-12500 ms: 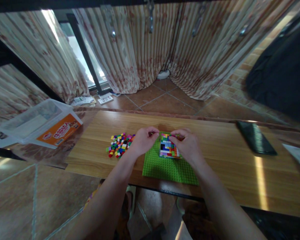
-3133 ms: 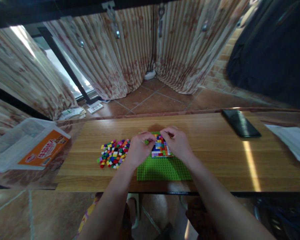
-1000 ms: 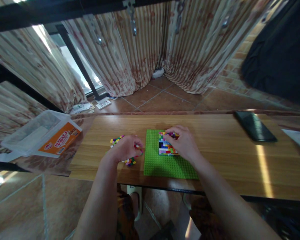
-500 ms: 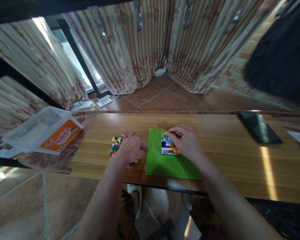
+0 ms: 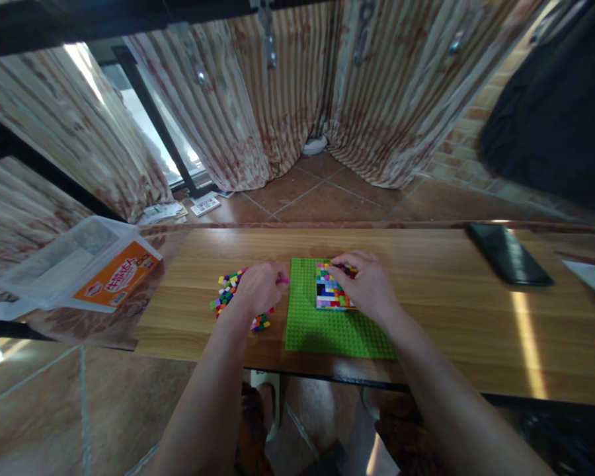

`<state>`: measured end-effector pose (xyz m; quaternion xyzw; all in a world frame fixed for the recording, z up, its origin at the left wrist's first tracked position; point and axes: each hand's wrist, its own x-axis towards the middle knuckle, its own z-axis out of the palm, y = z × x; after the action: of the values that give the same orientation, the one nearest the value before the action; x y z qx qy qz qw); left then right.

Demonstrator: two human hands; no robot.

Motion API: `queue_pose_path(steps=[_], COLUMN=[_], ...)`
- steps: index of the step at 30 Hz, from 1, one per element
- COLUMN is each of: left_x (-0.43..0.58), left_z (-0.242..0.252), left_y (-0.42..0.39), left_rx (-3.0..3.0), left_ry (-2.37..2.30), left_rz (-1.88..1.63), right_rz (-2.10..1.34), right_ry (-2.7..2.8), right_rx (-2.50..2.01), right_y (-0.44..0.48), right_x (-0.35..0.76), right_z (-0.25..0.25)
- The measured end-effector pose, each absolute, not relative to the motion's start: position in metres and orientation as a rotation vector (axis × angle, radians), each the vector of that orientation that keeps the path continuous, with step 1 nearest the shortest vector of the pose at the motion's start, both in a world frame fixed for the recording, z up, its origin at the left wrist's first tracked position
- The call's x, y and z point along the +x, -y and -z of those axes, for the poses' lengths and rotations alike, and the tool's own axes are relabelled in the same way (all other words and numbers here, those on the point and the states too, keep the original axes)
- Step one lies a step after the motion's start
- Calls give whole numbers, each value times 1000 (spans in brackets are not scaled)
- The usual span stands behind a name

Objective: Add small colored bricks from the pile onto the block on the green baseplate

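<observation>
A green studded baseplate (image 5: 305, 330) lies on the wooden table, bearing a low block of multicoloured toy bricks (image 5: 327, 295). My right hand (image 5: 367, 281) rests over the block's right side, thumb and fingers closed at its upper part and hiding some of it. Just left of the baseplate, my left hand (image 5: 262, 287) pinches a small magenta toy brick (image 5: 282, 281) between its fingertips. Beneath and beside that hand spreads a pile of loose toy bricks (image 5: 225, 291), partly covered by it. A few more loose bricks (image 5: 260, 323) lie closer to the table's front edge.
At the left stands a clear plastic tub (image 5: 74, 258) with an orange label. A dark phone (image 5: 508, 254) lies toward the table's right end, near a white paper (image 5: 592, 277). Striped curtains (image 5: 277, 99) hang beyond the table (image 5: 441, 317).
My left hand has lifted slightly up and away from the near bricks, the magenta brick still in its fingers. My right hand stays on the block. The whole view has shifted a little.
</observation>
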<state>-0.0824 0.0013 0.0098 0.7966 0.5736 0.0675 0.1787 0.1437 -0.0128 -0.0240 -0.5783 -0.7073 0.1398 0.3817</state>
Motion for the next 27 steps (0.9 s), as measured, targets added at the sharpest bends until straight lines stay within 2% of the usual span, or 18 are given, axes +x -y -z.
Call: queue_pose_path(steps=[6,13,27], left_x=[-82,-79,-60], left_z=[-6,5,-5], left_y=[-4,-7,1], left_rx=[2184,2040,2159], left_ry=[-1478,-1526,-1302], left_rz=[-471,-687,-678], right_rz=[-342,-340,-336], right_ry=[1833,1835,1772], right_rx=[-1484,-1489,-1427], right_y=[13,15,18], right_x=[142,141,137], right_z=[23,19,16])
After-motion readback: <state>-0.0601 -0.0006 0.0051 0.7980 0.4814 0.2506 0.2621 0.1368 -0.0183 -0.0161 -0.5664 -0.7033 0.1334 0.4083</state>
